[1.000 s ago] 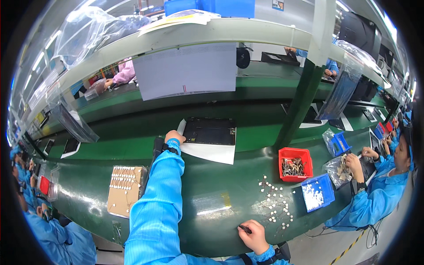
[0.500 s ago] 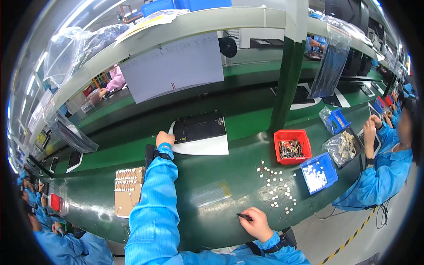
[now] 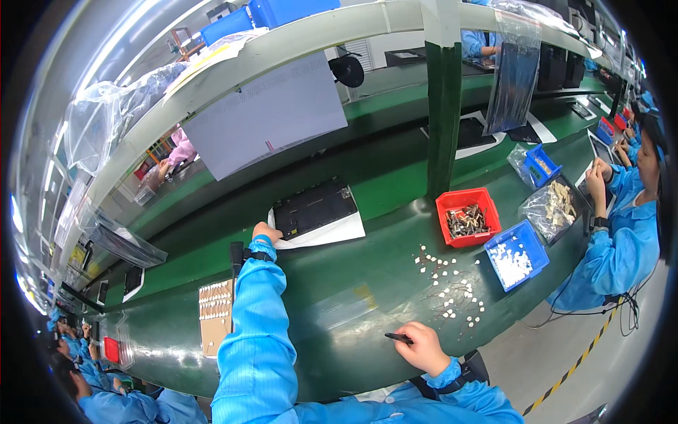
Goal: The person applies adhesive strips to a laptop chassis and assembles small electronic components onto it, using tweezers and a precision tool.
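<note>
My left hand [image 3: 266, 232] is closed at the left edge of a white sheet [image 3: 332, 235], its fingertips seeming to pinch that edge. On the sheet lies a flat black device panel [image 3: 314, 209], at the far side of the green table. Nearer me, my right hand [image 3: 422, 348] grips a slim black pen-like tool [image 3: 399, 338], whose tip points left above the table. To the right of this hand, several small white connectors with thin wires [image 3: 453, 297] lie scattered. Beside my left forearm sits a brown board [image 3: 216, 336] with rows of similar white-tipped wires.
At the right stand a red bin [image 3: 455, 239] of small parts and a blue bin [image 3: 542, 244] of white pieces. A bag of beige pieces [image 3: 554, 212] lies beyond. A green post [image 3: 443, 120] rises behind. A co-worker in blue [image 3: 621, 233] works at the right.
The view has tilted, so the left side sits lower and the right side higher. Both hands keep their holds, and the panel stays at nearly the same spot.
</note>
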A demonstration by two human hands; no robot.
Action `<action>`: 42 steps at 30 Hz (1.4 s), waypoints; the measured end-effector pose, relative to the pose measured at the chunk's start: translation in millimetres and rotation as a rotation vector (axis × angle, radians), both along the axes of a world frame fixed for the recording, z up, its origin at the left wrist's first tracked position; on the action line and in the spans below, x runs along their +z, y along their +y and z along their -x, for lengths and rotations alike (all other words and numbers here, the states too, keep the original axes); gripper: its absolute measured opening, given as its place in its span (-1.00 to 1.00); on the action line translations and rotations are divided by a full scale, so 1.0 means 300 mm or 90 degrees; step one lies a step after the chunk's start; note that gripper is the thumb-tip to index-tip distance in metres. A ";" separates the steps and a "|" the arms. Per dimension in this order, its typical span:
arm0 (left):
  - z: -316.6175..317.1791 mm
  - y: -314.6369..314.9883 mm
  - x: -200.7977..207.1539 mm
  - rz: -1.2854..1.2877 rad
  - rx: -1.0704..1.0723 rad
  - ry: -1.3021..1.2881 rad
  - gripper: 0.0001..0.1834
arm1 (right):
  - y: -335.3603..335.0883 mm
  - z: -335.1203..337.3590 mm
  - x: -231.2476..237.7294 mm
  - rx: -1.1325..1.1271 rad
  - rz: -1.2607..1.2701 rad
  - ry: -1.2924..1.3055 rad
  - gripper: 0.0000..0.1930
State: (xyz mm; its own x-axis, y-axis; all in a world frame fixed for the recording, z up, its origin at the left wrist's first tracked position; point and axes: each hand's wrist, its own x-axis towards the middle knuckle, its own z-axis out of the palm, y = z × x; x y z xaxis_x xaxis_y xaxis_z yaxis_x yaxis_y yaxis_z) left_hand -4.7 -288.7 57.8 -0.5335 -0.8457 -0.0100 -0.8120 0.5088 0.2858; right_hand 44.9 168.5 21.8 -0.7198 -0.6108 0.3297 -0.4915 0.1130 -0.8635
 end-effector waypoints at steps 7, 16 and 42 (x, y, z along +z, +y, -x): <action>-0.031 -0.039 0.059 0.008 0.079 0.557 -0.62 | -0.002 -0.002 0.009 -0.029 0.069 -0.074 -0.87; -0.488 0.338 0.671 0.365 -0.376 0.463 -0.49 | 0.101 -0.013 0.104 -0.163 0.260 -0.169 -0.86; -0.239 0.931 -0.042 -0.092 -0.899 0.161 -0.52 | 0.145 -0.232 0.067 0.064 -0.228 -0.191 -0.87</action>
